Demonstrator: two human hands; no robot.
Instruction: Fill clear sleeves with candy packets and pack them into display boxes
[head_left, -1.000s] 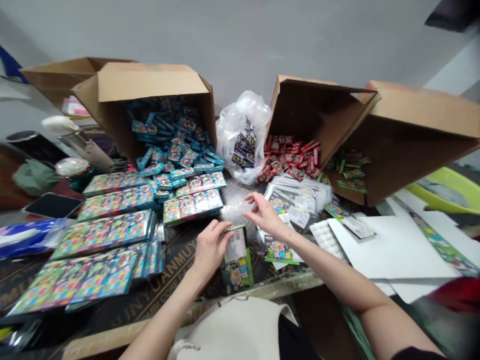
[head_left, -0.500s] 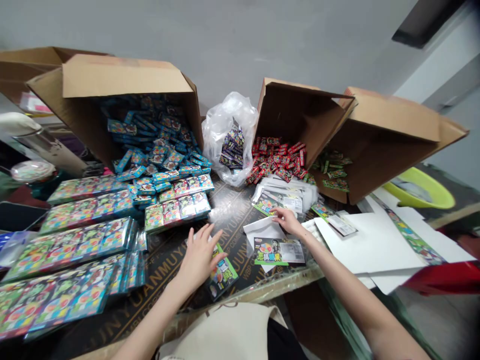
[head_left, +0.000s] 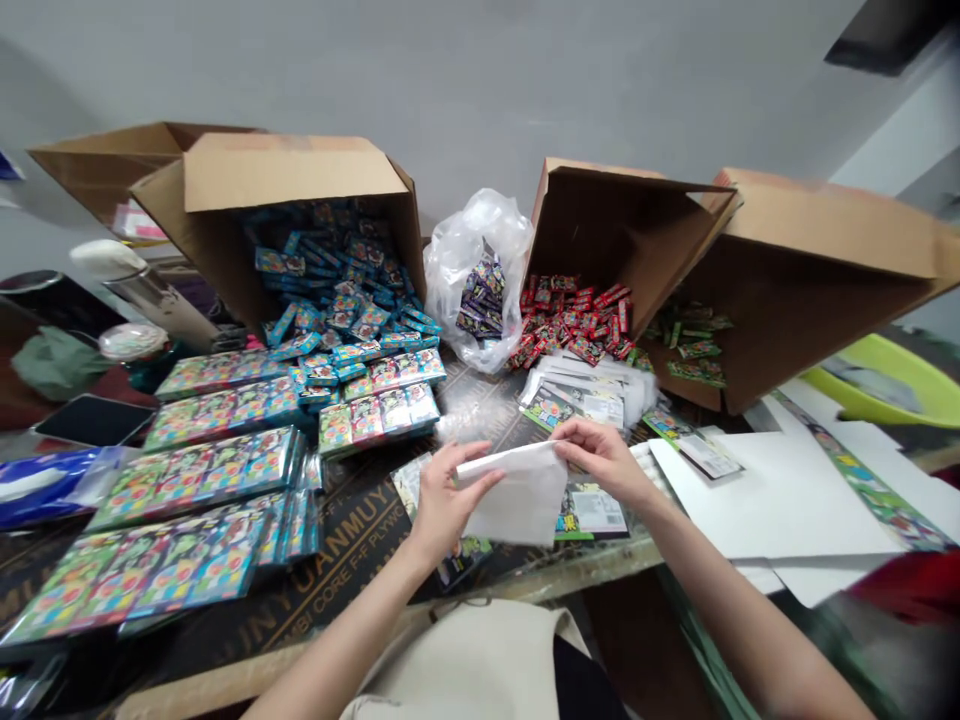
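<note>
The person's left hand (head_left: 450, 500) and right hand (head_left: 604, 460) are holding a white translucent sleeve (head_left: 517, 495) up just above the bench (head_left: 352, 560), the fingers of each hand pinching its top edge and pulling it open between them. Beneath the left hand, a printed candy card (head_left: 457, 560) is lying partly hidden by the sleeve, and a second printed card (head_left: 592, 512) is lying just beside the right hand. Behind them, a pile of white-backed cards (head_left: 585, 395) is spreading across the dark plywood bench, near a white board (head_left: 772, 500). Three tipped cardboard boxes are spilling packets: blue packets (head_left: 345, 300) from the left box (head_left: 292, 170), red packets (head_left: 570, 325) from the middle box (head_left: 615, 220), and green packets (head_left: 694, 345) from the right box (head_left: 817, 310). Purple packets (head_left: 480, 310) are sitting in a clear plastic bag (head_left: 457, 260) between the left and middle boxes. Stacks of multicoloured packs (head_left: 195, 530) are covering the bench's left side, and a yellow-green basin (head_left: 892, 380) is sitting off to the right.
</note>
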